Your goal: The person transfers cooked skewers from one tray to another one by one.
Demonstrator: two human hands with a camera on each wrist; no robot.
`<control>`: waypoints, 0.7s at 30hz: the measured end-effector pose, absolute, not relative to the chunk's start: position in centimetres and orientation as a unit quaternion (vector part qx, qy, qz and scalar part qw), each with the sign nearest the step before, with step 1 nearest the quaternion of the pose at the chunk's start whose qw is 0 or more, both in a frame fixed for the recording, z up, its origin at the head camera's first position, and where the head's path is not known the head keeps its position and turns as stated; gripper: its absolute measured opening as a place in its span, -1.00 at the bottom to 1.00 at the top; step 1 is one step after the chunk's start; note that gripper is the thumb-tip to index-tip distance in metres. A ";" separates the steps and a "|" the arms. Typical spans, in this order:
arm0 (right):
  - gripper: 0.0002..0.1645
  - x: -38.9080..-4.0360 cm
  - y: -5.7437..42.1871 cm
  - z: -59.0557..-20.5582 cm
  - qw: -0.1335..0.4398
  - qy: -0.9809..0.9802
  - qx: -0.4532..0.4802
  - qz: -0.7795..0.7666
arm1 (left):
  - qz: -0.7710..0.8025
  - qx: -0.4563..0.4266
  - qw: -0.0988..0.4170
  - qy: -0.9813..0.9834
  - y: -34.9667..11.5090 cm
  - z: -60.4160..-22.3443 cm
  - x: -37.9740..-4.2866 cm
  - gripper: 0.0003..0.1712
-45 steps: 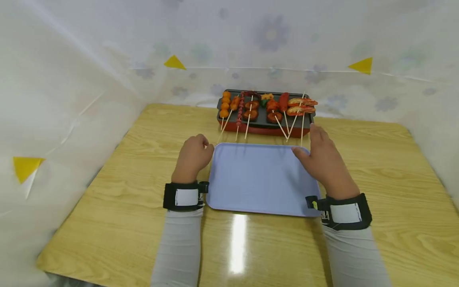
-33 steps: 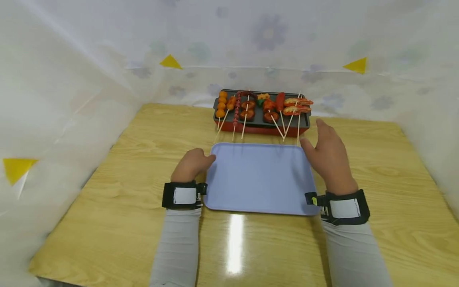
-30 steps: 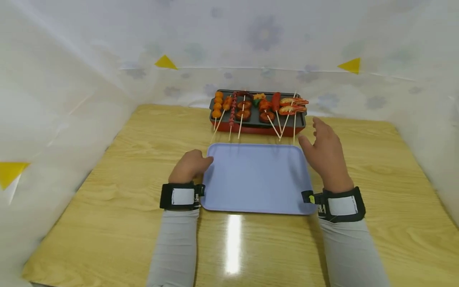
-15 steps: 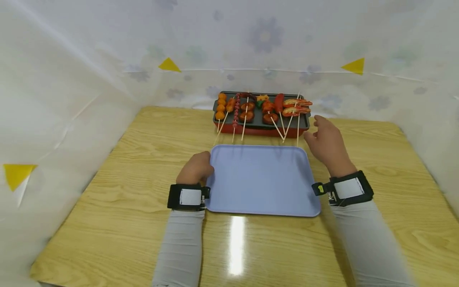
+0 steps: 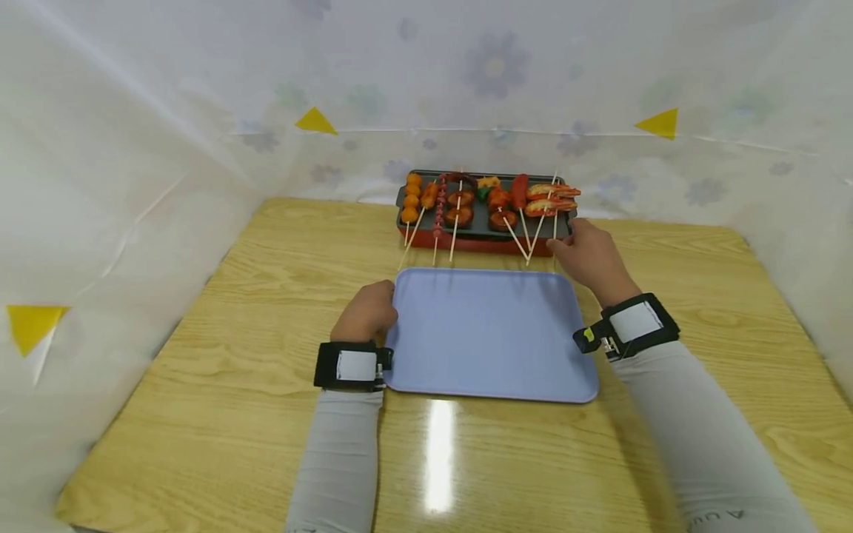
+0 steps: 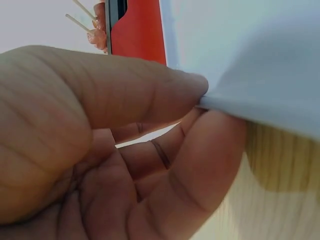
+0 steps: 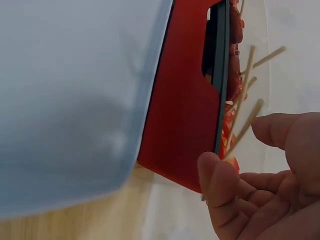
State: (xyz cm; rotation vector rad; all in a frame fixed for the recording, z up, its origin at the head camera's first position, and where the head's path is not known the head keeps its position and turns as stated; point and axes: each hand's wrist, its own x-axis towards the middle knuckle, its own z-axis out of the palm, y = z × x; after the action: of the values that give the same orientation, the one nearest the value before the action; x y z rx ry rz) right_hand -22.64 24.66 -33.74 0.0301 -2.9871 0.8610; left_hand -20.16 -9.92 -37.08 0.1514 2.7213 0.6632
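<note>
The left hand (image 5: 366, 311) is pinching the tray (image 5: 489, 333) by its left edge. The right hand (image 5: 589, 259), fingers parted, holding nothing, is hovering by a shrimp skewer (image 5: 553, 206) on the grill (image 5: 480, 242), seemingly light, its stiff stick (image 7: 243, 130) suiting a pinch.

The right hand (image 5: 589, 255) hid the near right corner of the grill (image 5: 480, 243), perhaps part of a stick (image 5: 555, 224) too. Both sleeves (image 5: 348, 451) were cut off.

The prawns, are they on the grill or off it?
On it: the head view shows both prawns lying on the dark top of the red-sided grill, near its right end.
</note>
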 end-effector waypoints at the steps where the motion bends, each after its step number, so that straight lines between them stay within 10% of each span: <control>1: -0.40 -22.8 24.6 -33.9 0.013 -0.958 0.004 0.285 | 0.232 0.054 0.167 0.957 -10.0 -37.1 -20.2 -0.49; 21: -0.78 -23.6 25.4 -31.5 -0.110 -0.951 -0.015 0.287 | 0.227 0.049 0.187 0.955 -9.9 -36.9 -20.2 -0.65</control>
State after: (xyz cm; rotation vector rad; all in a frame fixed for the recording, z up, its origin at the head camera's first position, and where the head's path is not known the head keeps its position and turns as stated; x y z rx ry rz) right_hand -23.60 25.39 -31.47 -0.0492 -3.2178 0.9710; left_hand -20.19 -9.94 -36.89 0.1370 2.6873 0.6388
